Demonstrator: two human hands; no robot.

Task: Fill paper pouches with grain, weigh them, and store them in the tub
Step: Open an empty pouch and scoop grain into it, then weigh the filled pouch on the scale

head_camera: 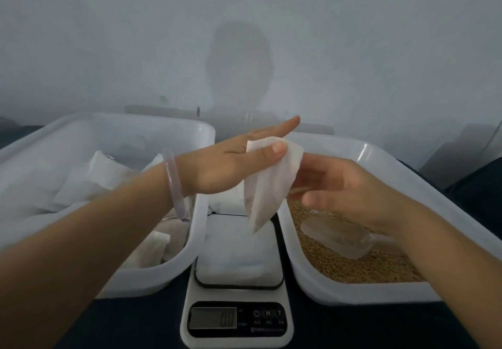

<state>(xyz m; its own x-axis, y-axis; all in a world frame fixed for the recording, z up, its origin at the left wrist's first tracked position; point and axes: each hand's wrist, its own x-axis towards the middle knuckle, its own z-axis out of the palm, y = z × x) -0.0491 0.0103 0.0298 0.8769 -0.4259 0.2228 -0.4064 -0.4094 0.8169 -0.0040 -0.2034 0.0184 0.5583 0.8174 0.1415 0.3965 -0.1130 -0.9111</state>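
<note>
Scale (238, 297): nearest us, between two tubs; digits on its display (213, 321) are too blurred to read.
Scale platform (239, 256): a pale patch lies on it; we cannot tell sheet from glare.
Left hand (231, 164): thumb pinches the paper pouch (267, 183) against straight fingers; bangle (175, 185) on wrist.
Paper pouch: hangs above the platform; contents not visible.
Right hand (345, 185): beside the pouch's right edge, fingers curled, tips hidden behind paper; we cannot tell whether it grips.
Right tub (304, 272): holds grain (353, 267); clear scoop (335, 236) lies on it, handle under the forearm.
Left tub (173, 270): stored pouches (108, 175), partly hidden by the left forearm.
</note>
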